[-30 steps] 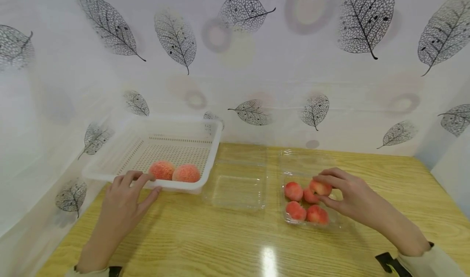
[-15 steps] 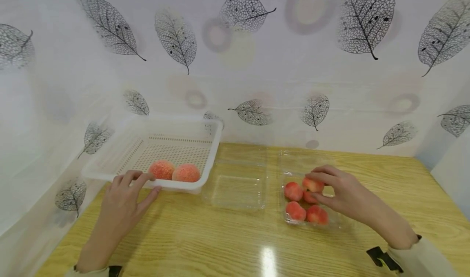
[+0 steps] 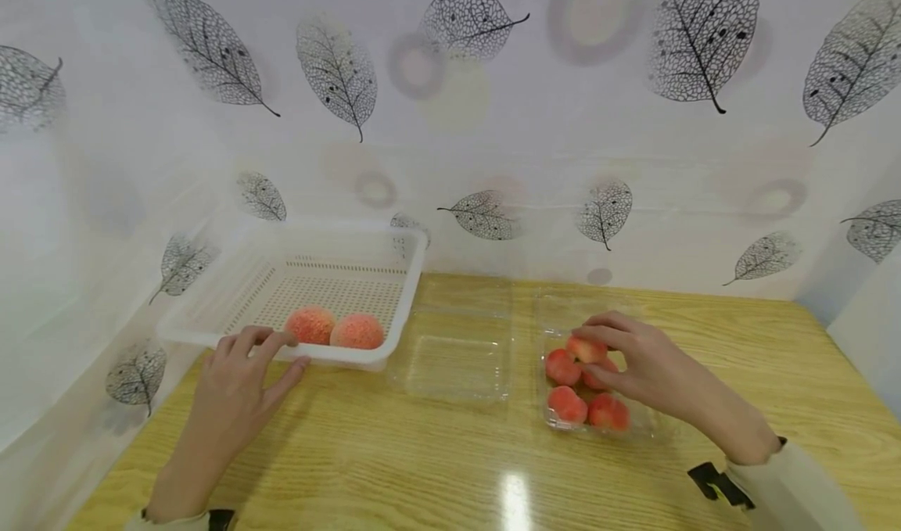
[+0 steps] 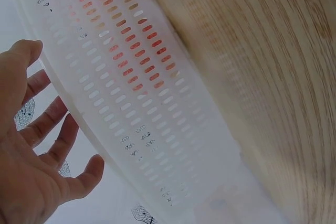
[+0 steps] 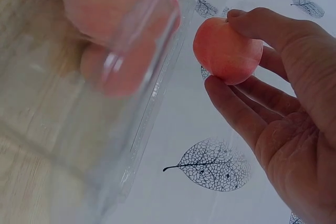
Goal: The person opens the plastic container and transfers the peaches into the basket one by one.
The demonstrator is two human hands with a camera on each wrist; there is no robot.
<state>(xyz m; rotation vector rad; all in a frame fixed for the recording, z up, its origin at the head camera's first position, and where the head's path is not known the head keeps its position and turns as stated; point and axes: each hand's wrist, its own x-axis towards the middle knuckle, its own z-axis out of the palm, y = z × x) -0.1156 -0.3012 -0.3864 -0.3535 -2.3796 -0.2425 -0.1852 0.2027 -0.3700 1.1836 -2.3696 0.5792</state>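
In the head view my left hand [image 3: 239, 390] lightly holds the near rim of a white perforated basket [image 3: 211, 329], fingers over the edge and thumb outside. The left wrist view has this hand [image 4: 39, 145] at the rim too. Two large fuzzy peaches, one at left [image 3: 310, 325] and one at right [image 3: 357, 331], lie inside near the hand. My right hand [image 3: 644, 363] pinches a small peach [image 3: 586, 348] between thumb and fingers, above the far-left part of a clear plastic clamshell box [image 3: 598, 431]. Several more small peaches [image 3: 566, 404] sit in that box. In the right wrist view the pinched peach [image 5: 223, 51] shows plainly.
A second clear clamshell box [image 3: 454, 367] stands with its lid raised between the basket and the box of small peaches. All rest on a wood-grain table [image 3: 394, 453]. Behind rises a white leaf-patterned backdrop [image 3: 450, 124], close to the containers' far side.
My right hand has carried its small peach leftward over the clamshell box, from the right side to the far-left part. My left hand and the basket have stayed put.
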